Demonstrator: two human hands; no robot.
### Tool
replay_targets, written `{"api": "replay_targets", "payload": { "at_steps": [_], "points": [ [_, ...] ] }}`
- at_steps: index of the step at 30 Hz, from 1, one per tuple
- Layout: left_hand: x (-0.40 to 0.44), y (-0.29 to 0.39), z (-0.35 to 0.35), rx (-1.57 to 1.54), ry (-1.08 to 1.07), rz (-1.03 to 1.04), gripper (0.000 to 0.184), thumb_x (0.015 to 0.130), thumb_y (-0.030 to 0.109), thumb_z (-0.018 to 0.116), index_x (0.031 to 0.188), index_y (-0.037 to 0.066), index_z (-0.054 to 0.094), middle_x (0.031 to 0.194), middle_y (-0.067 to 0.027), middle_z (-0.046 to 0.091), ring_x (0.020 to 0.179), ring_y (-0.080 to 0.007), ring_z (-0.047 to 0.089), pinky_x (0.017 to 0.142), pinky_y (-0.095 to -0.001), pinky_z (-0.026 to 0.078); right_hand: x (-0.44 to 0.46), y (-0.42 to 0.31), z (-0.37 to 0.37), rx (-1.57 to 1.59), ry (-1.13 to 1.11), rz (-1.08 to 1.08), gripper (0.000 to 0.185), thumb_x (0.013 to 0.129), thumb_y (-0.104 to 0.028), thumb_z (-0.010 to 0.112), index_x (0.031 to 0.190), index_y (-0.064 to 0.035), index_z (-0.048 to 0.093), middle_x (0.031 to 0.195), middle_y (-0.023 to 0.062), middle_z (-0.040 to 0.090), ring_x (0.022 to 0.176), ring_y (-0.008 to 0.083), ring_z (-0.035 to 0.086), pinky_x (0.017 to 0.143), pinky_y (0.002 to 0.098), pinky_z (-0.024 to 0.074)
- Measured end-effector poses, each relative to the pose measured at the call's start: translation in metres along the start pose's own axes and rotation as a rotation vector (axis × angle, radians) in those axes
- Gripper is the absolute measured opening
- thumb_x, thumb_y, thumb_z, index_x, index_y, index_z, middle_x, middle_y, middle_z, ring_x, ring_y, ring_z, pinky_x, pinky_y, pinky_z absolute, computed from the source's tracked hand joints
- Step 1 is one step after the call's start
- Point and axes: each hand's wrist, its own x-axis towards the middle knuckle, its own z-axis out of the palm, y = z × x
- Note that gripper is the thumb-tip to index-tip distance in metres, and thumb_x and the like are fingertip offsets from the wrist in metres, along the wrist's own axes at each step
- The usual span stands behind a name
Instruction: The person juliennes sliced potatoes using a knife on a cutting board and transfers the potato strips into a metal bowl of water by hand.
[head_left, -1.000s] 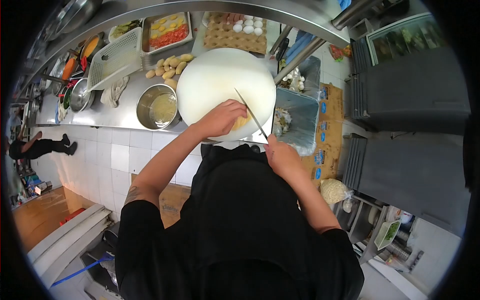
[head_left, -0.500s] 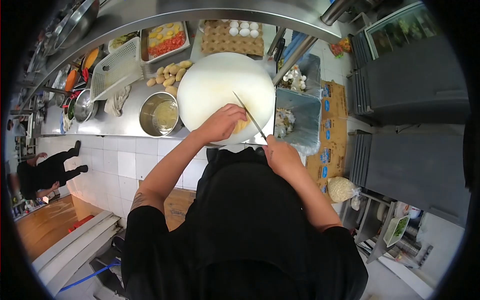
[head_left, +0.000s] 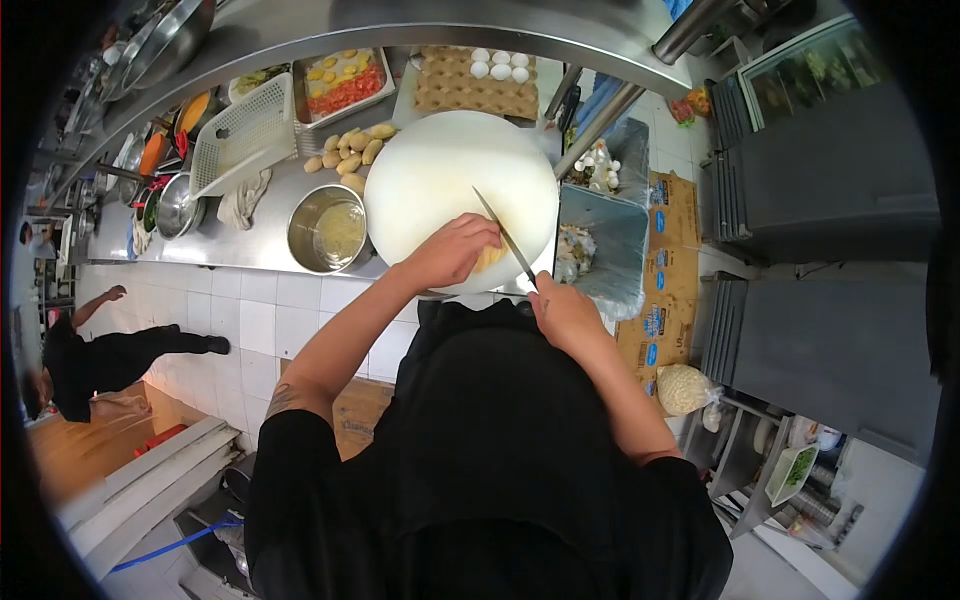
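One knife [head_left: 505,237] in right hand [head_left: 568,314], white board [head_left: 440,165] beneath

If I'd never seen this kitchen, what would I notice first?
Probably the round white board in front of the person, with a knife in the right hand and yellowish pieces by the left hand. Then, farther back, red chopped food in a tray and white eggs in a carton to its right.

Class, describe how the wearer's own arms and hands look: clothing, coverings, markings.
Both arms emerge from short black sleeves. A dark tattoo shows just beyond the left sleeve's edge. The left hand and right hand wear no gloves; no watch is visible.
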Motion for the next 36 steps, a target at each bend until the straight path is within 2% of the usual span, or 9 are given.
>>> {"api": "replay_targets", "payload": {
  "at_steps": [12,18,24,27,31,34,36],
  "points": [
    [0.0,0.005,-0.002,0.022,0.02,-0.023,0.034,0.086,-0.008,0.063,0.117,0.005,0.068,0.131,-0.0129,0.067,0.125,-0.0381,0.06,0.111,-0.0461,0.05,0.023,0.015,0.033,0.034,0.036,0.022,0.024,0.112,-0.022,0.053,0.121,0.0001,0.052,0.09,0.0288,0.076,0.089,0.0537,0.073,0.081,0.0649,0.0556],
    [-0.002,0.001,-0.001,-0.018,0.025,-0.03,0.035,0.085,-0.008,0.062,0.117,0.005,0.068,0.132,-0.0129,0.067,0.127,-0.0382,0.06,0.112,-0.0465,0.05,-0.011,-0.007,-0.011,-0.029,-0.031,0.029,0.023,0.112,-0.022,0.053,0.118,0.0,0.053,0.089,0.029,0.075,0.088,0.0531,0.073,0.081,0.0644,0.0555],
    [-0.003,-0.001,0.001,-0.029,0.029,-0.041,0.035,0.086,-0.008,0.063,0.117,0.006,0.068,0.133,-0.0135,0.067,0.127,-0.0384,0.06,0.112,-0.0466,0.05,0.02,0.013,0.026,0.009,0.043,-0.018,0.023,0.111,-0.021,0.054,0.115,0.0011,0.054,0.09,0.0304,0.076,0.088,0.0526,0.074,0.08,0.0638,0.0557],
    [-0.004,-0.002,0.002,0.004,0.038,-0.024,0.033,0.087,-0.007,0.064,0.117,0.006,0.068,0.133,-0.0131,0.067,0.127,-0.038,0.06,0.112,-0.0463,0.05,-0.005,-0.009,-0.012,-0.035,-0.033,0.015,0.023,0.112,-0.022,0.052,0.117,0.0008,0.053,0.09,0.0304,0.076,0.089,0.0528,0.074,0.08,0.064,0.0558],
    [-0.004,-0.001,0.005,-0.014,0.057,-0.025,0.032,0.088,-0.007,0.064,0.117,0.006,0.069,0.132,-0.0128,0.067,0.126,-0.0375,0.061,0.111,-0.0461,0.05,0.017,0.012,0.026,-0.042,-0.005,-0.007,0.024,0.113,-0.023,0.051,0.118,0.0007,0.053,0.09,0.0302,0.076,0.089,0.0526,0.074,0.08,0.0639,0.0557],
    [-0.006,0.001,0.002,-0.014,0.07,-0.013,0.032,0.088,-0.007,0.064,0.117,0.007,0.069,0.131,-0.0122,0.067,0.126,-0.0371,0.061,0.11,-0.0458,0.05,0.012,-0.001,0.007,-0.001,0.031,-0.03,0.023,0.113,-0.021,0.05,0.118,0.0008,0.053,0.09,0.0303,0.075,0.088,0.0531,0.074,0.08,0.064,0.0552],
    [-0.004,0.0,0.002,-0.006,0.052,-0.016,0.032,0.088,-0.007,0.064,0.117,0.006,0.068,0.132,-0.012,0.067,0.127,-0.037,0.061,0.11,-0.0459,0.05,-0.001,-0.01,-0.012,-0.029,-0.041,0.01,0.023,0.112,-0.021,0.051,0.118,0.0011,0.053,0.089,0.0301,0.075,0.088,0.0535,0.073,0.08,0.0641,0.0548]
  ]
}}
